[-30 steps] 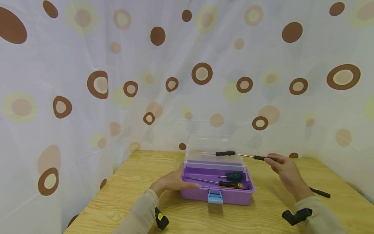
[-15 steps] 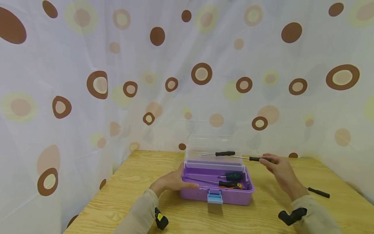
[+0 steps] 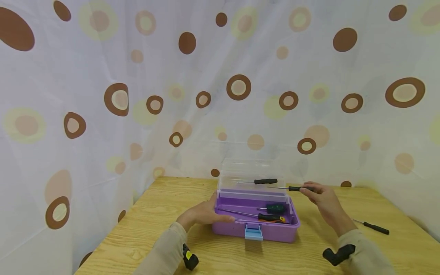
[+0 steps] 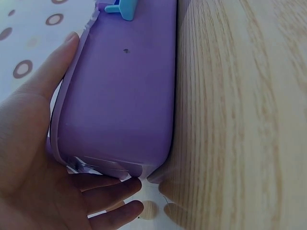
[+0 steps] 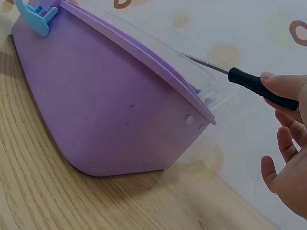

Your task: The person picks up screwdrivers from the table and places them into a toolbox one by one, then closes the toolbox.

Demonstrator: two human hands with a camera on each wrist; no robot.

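Note:
A purple toolbox [image 3: 271,231] with its clear lid [image 3: 252,172] raised stands on the table. My left hand [image 3: 203,213] grips its left end, thumb along the front rim and fingers around the side. In my right hand [image 3: 324,200] a black-handled screwdriver [image 3: 296,188] is pinched between thumb and fingers, level, its tip pointing left and overlapping the lid in the head view. Inside the box lie a green-handled screwdriver [image 3: 275,208] and a black-and-yellow-handled screwdriver [image 3: 269,217], with an orange part under it. Another black-handled screwdriver [image 3: 266,181] overlaps the clear lid.
A further black-handled screwdriver [image 3: 376,228] lies on the wooden table [image 3: 165,194] right of my right forearm. The box's light blue latch [image 3: 253,232] hangs at its front. A spotted curtain [image 3: 206,57] encloses the table's back and sides.
My right hand has moved left with the screwdriver, bringing its tip across the lid's right edge. The left hand and the toolbox stay put.

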